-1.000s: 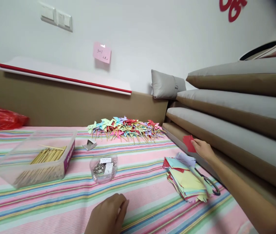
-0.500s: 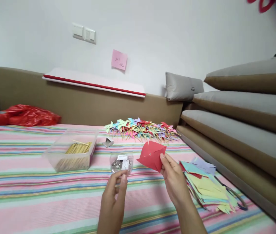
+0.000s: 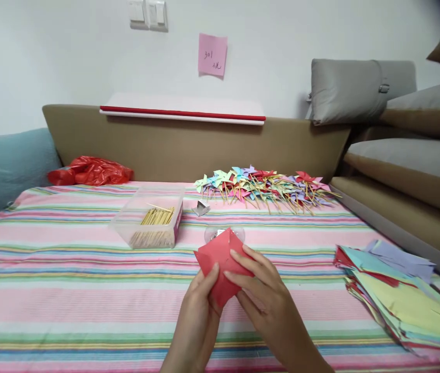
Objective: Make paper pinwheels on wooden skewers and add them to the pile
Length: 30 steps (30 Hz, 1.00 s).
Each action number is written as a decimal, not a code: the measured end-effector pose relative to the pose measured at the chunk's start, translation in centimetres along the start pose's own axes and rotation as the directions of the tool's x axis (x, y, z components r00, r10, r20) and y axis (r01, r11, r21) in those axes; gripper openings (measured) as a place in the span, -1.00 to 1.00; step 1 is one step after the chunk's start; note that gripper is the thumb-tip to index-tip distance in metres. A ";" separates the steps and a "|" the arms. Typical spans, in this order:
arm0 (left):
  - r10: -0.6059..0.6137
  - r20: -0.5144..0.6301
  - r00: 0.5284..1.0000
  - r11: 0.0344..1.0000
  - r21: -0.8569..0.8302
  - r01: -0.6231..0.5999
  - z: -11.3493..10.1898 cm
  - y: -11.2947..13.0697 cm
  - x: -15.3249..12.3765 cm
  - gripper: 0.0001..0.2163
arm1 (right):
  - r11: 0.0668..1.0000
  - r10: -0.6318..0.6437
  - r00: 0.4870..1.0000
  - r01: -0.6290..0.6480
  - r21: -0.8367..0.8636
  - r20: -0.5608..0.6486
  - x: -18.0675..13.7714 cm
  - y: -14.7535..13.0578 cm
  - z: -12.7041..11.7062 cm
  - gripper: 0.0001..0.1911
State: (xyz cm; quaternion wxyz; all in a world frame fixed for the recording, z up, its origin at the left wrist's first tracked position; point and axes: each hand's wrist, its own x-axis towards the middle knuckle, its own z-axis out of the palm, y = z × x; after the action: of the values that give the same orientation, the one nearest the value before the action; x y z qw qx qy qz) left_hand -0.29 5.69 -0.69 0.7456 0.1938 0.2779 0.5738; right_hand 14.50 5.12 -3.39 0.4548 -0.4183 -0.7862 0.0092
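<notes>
A red paper square (image 3: 220, 261) is held up over the striped bedspread (image 3: 68, 269) by both hands. My left hand (image 3: 199, 318) pinches its lower left edge with thumb and fingers. My right hand (image 3: 266, 303) grips its right side, fingers laid across the sheet. Just behind the paper, a small clear tub of metal pins (image 3: 210, 234) is mostly hidden. A stack of coloured paper squares (image 3: 402, 292) lies to the right of my right hand.
A clear box of wooden sticks (image 3: 152, 225) stands left of centre. A heap of finished paper pinwheels (image 3: 262, 187) lies at the back. A red plastic bag (image 3: 91, 171), a grey cushion (image 3: 352, 90) and stacked mattresses (image 3: 410, 166) border the bed.
My right hand brought the red paper from the right-hand stack to the centre, and my left hand rose and took hold of it too. The view has swung left.
</notes>
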 end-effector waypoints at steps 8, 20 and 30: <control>0.023 -0.001 1.000 1.000 -0.007 -0.023 0.6 0.2 -0.5 -0.74 | 0.995 0.086 0.989 -0.078 0.066 -0.122 0.1 -0.7 -0.9 -0.73; 0.045 0.093 0.995 0.996 -0.081 -0.038 1.1 -0.3 -0.6 -0.77 | 0.679 0.630 0.776 -0.549 0.488 -0.003 0.5 -1.6 -0.2 -0.77; 0.103 0.187 0.977 0.971 0.192 -0.139 1.3 -1.1 -1.0 -0.78 | 0.574 0.699 0.715 -0.577 0.581 0.019 0.8 -1.7 -0.2 -0.80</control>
State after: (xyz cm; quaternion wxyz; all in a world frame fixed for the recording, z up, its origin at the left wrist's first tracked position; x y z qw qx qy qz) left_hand 1.17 4.51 -0.16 0.7068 0.3359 0.2560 0.5675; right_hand 13.33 4.47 -2.01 0.6009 -0.5239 -0.4897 0.3530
